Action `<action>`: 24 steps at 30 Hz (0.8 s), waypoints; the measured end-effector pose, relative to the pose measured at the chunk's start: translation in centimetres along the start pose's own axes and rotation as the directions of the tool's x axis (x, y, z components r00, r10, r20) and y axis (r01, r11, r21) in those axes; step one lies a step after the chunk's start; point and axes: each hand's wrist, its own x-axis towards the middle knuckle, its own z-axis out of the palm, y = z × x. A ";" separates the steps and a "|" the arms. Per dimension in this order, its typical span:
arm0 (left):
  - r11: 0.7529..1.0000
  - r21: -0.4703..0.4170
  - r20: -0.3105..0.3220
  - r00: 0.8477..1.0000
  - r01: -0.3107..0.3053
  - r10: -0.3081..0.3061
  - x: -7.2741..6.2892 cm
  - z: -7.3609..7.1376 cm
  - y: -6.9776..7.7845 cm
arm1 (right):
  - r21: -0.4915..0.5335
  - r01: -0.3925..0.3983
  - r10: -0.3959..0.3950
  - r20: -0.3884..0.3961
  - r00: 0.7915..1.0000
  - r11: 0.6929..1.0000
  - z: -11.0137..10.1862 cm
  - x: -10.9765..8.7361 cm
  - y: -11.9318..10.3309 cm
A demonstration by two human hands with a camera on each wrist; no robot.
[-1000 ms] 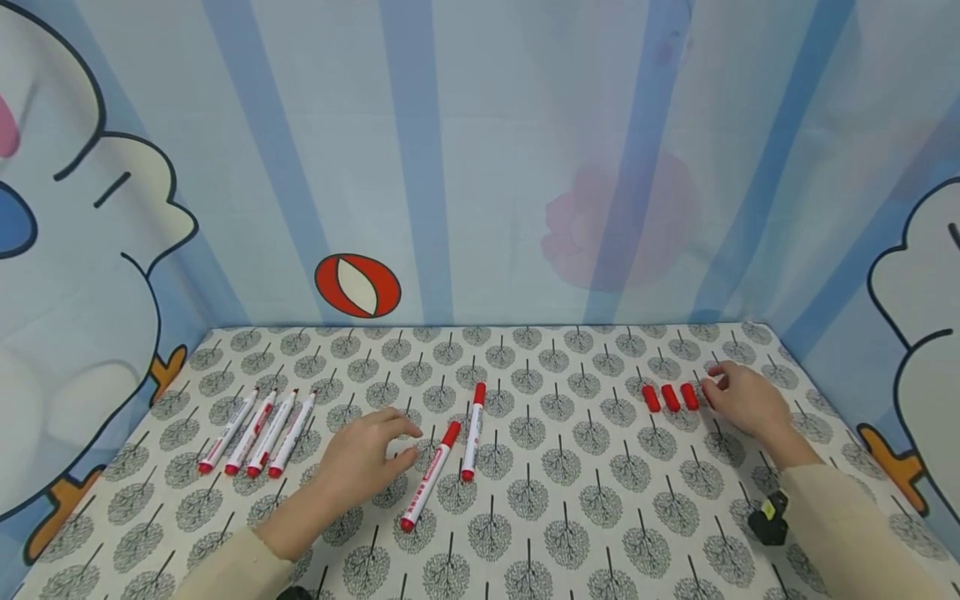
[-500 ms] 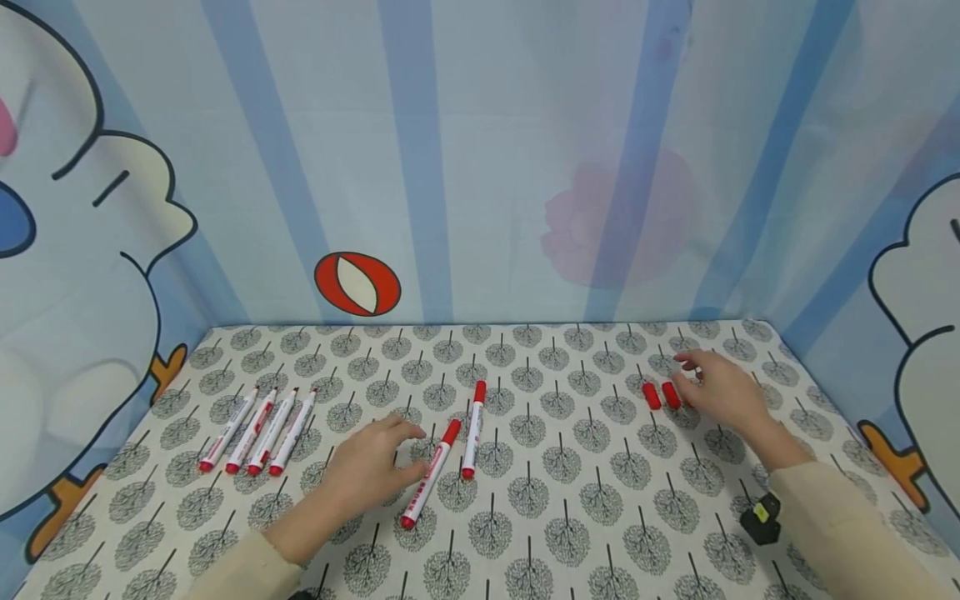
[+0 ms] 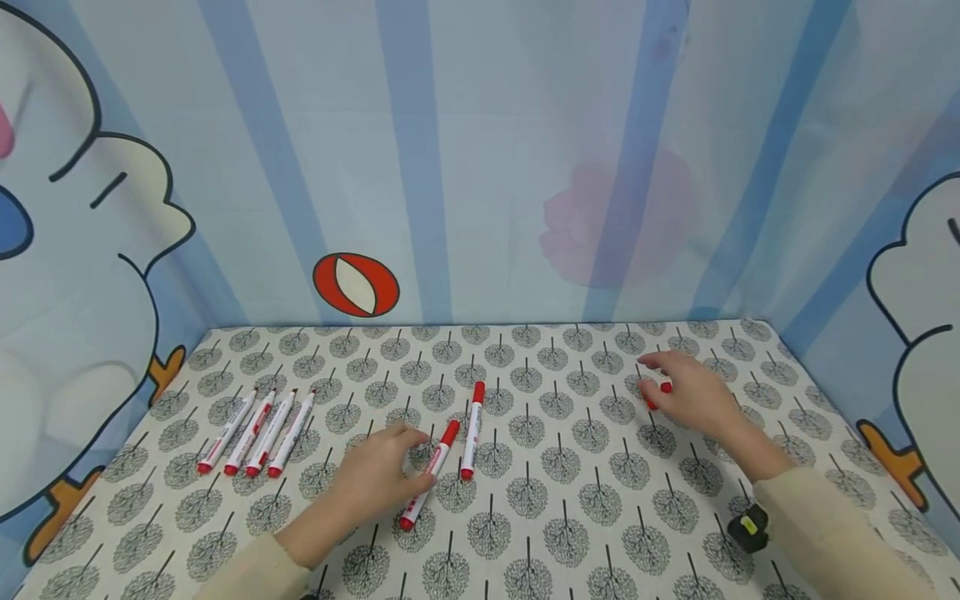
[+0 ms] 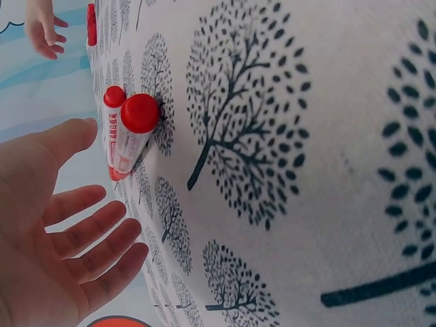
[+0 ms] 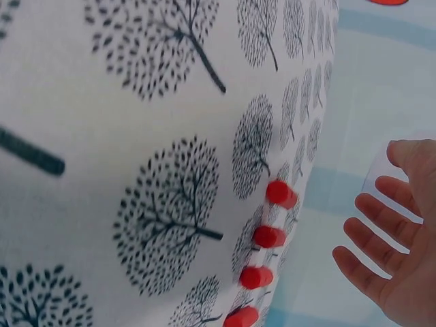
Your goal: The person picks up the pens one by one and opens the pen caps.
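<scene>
I seem to be in a small staged booth: a blue-striped backdrop rises along the far edge of my tree-printed bench, folds forward at both far corners, and shows big cartoon figures past the left and right edges.

Behind the bench there stood a pale blue wall, on which darker stripes were running downward. Low on it was printed a red oval with a white middle, and more to the right a faint pink shape. The side walls carried white figures with black outlines and orange feet. Dark trees patterned the white cover of the bench. The light was soft.
</scene>
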 end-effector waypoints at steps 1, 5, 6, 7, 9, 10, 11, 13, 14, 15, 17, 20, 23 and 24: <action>1.000 0.003 0.004 1.000 0.000 0.000 0.0 0.1 0.0 | -0.003 0.008 -0.008 -0.001 1.000 1.000 0.0 0.0 -0.2; 1.000 -0.007 0.023 1.000 0.001 -0.001 0.0 0.2 0.0 | -0.005 0.037 -0.037 -0.017 0.999 0.999 0.1 0.0 -1.2; 1.000 -0.009 0.028 1.000 0.001 -0.001 0.0 0.3 0.1 | -0.006 0.038 -0.038 -0.014 0.999 0.999 0.1 0.0 -1.3; 1.000 -0.012 0.033 0.999 0.002 -0.002 0.0 0.3 0.1 | -0.010 0.041 -0.041 -0.013 0.999 0.999 0.2 0.0 -1.5; 1.000 -0.014 0.037 0.999 0.001 -0.001 -0.1 0.3 0.1 | -0.012 0.051 -0.051 -0.011 0.999 0.999 0.3 0.0 -1.8; 1.000 -0.013 0.036 0.999 0.001 0.000 -0.1 0.4 0.1 | -0.015 0.059 -0.059 -0.013 0.998 0.998 0.4 0.0 -1.9; 1.000 -0.011 0.036 0.999 0.001 -0.001 -0.1 0.4 0.1 | -0.017 0.070 -0.070 -0.018 0.997 0.997 0.5 0.0 -2.0; 1.000 0.000 0.030 1.000 -0.002 0.002 -0.1 0.5 0.1 | -0.015 0.087 -0.087 -0.030 0.996 0.996 0.7 0.0 -2.2; 1.000 0.005 0.023 1.000 -0.006 0.006 -0.1 0.6 0.1 | -0.013 0.097 -0.098 -0.039 0.994 0.995 0.8 -0.1 -2.3; 1.000 0.003 0.018 1.000 -0.008 0.008 -0.1 0.7 0.1 | -0.009 0.104 -0.104 -0.046 0.994 0.995 0.9 -0.1 -2.4; 1.000 -0.002 0.010 1.000 -0.010 0.010 -0.1 0.8 0.1 | -0.007 0.114 -0.114 -0.058 0.992 0.994 1.0 -0.1 -2.6; 1.000 -0.022 -0.004 1.000 -0.007 0.007 -0.1 1.0 0.1 | -0.004 0.119 -0.119 -0.066 0.991 0.993 1.1 -0.2 -3.1; 0.999 -0.045 -0.008 1.000 0.009 -0.010 -0.1 1.2 0.1 | -0.004 0.128 -0.128 -0.069 0.989 0.992 1.2 -0.2 -3.4; 0.998 -0.054 -0.007 1.000 0.018 -0.018 -0.1 1.3 0.1 | -0.004 0.133 -0.133 -0.070 0.989 0.991 1.2 -0.1 -3.5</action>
